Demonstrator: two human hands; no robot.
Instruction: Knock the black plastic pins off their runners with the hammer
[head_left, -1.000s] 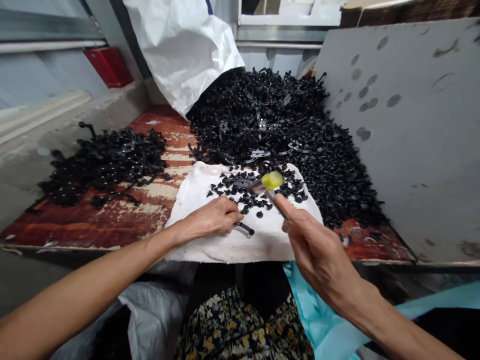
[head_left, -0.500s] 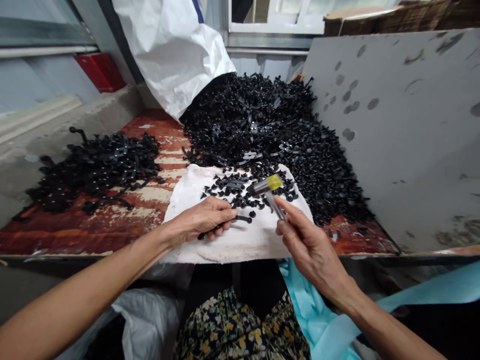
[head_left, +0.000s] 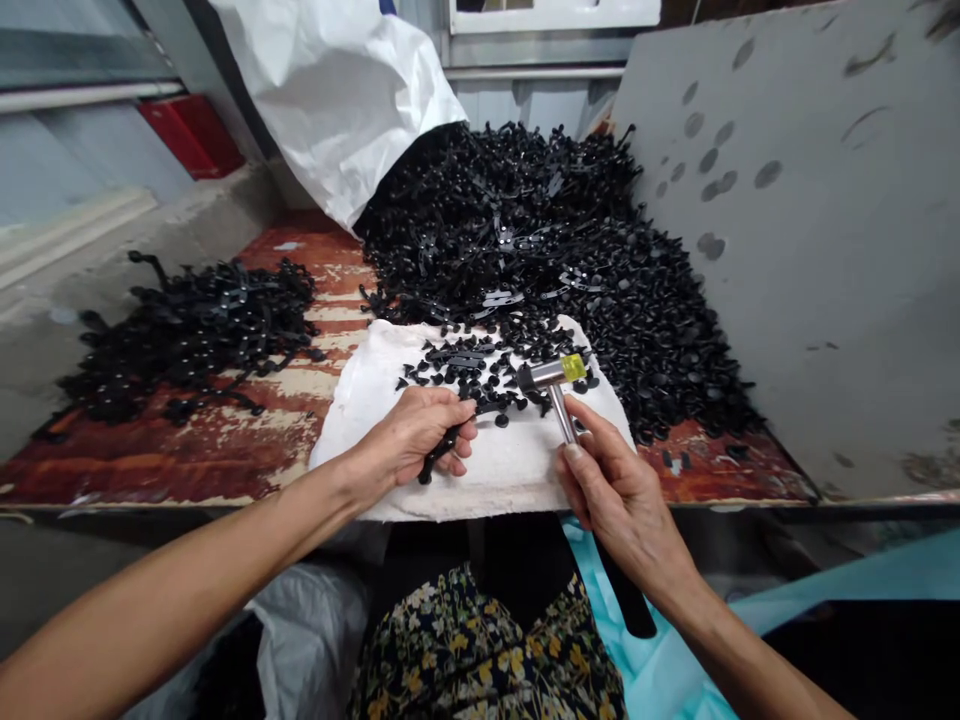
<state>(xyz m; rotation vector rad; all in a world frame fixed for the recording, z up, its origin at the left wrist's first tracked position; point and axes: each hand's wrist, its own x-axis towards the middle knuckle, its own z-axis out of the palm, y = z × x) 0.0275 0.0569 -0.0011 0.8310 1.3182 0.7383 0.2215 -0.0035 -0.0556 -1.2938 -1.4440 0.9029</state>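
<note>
My left hand (head_left: 427, 435) is closed on a slim black strip-like part (head_left: 437, 456), whose ends stick out on both sides of the fingers. My right hand (head_left: 619, 480) grips a small mallet (head_left: 562, 408) by its metal shaft, and the black handle end shows below the palm. One face of the mallet's head is yellow, the other dark. Both hands are over a white cloth (head_left: 480, 490) at the table's front edge. Small black studs (head_left: 501, 420) with round heads and a few flat black strips lie scattered on the cloth.
Behind the cloth rises a big heap of black parts (head_left: 510, 210), spilling from a white sack (head_left: 345, 100). A smaller pile of black strips (head_left: 202, 325) lies on the worn red table (head_left: 247, 450). A grey panel (head_left: 780, 250) bounds the right side.
The mallet has moved slightly right and now looks sharp rather than blurred. My left hand has turned the black strip, so its lower end points down more steeply. The view has shifted a little.
</note>
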